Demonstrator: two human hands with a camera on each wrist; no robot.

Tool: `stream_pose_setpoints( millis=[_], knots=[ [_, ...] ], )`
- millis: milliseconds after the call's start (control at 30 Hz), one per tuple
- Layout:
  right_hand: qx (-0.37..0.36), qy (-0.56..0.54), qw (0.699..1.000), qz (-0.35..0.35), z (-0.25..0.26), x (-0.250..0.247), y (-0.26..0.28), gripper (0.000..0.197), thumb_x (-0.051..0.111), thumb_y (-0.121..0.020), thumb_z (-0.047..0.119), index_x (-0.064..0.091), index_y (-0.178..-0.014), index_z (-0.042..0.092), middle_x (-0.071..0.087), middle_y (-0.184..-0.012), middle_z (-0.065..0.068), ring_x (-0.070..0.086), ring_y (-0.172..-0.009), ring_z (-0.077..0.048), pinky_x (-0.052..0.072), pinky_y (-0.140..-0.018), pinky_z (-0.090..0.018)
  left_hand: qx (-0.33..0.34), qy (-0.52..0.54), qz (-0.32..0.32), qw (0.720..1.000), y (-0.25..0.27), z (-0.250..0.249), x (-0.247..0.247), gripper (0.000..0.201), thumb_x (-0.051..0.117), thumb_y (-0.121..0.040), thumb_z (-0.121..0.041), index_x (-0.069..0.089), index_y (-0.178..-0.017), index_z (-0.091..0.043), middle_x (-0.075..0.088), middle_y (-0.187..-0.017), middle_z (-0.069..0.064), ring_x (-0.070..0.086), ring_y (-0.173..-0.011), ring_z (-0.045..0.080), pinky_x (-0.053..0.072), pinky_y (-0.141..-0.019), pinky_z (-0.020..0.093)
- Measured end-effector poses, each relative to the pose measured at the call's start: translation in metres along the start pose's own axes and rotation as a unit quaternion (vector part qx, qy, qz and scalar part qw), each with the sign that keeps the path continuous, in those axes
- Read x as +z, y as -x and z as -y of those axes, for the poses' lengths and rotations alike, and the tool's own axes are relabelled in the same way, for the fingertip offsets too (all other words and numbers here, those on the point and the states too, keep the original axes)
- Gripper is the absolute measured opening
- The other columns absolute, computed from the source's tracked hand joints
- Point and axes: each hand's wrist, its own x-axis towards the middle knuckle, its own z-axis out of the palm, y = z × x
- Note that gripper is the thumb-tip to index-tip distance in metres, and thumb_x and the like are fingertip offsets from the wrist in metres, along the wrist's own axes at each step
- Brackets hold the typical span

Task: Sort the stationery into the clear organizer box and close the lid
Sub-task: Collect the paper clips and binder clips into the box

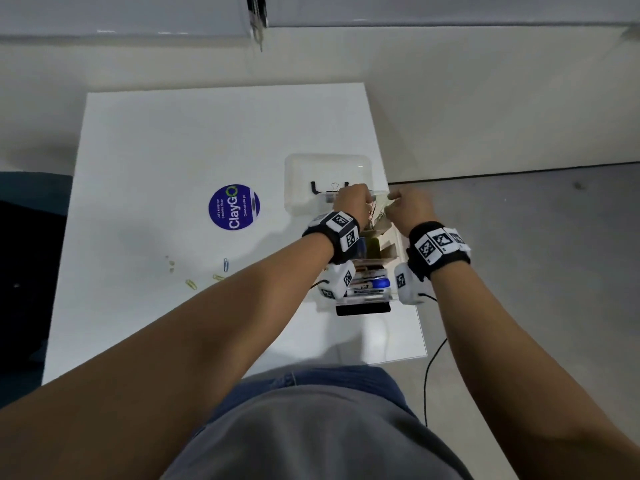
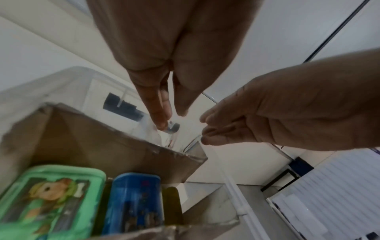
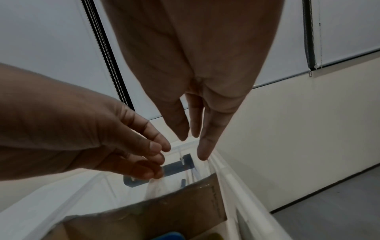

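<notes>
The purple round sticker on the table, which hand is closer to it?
Left. The left hand is over the organizer box, just beside the purple sticker; the right hand is farther, beyond the left one.
</notes>
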Motion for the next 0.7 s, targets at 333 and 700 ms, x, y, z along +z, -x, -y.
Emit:
stream_pose_setpoints(
  millis=[333,700],
  knots=[
    [-0.138,-0.056,0.989,-0.017,0.048,0.05,0.042,0.025,0.051,-0.09,0.007,0.064,-0.11,0.011,0.069,-0.103,-0.008,0.065,-0.092,-0.022,0.053,-0.083,-0.031,-0.011,0.098,-0.092,0.991,0.028,0.077,-0.035,0.025,0.043,-0.092,-0.007,0.064,-0.092,-0.02,0.069,-0.095,0.005,0.064,-0.078,0.024,0.055,-0.069,0.035],
    [-0.225,0.155,0.926,0.262,0.097,0.182,0.109,0.051,0.06,-0.086,0.007,0.042,-0.134,0.011,0.044,-0.128,-0.015,0.056,-0.111,-0.033,0.046,-0.088,-0.036,-0.199,-0.106,-0.042,0.973,0.111,0.276,-0.087,0.029,0.052,-0.09,-0.01,0.055,-0.119,-0.012,0.048,-0.123,0.017,0.056,-0.107,0.034,0.048,-0.092,0.041]
  ],
)
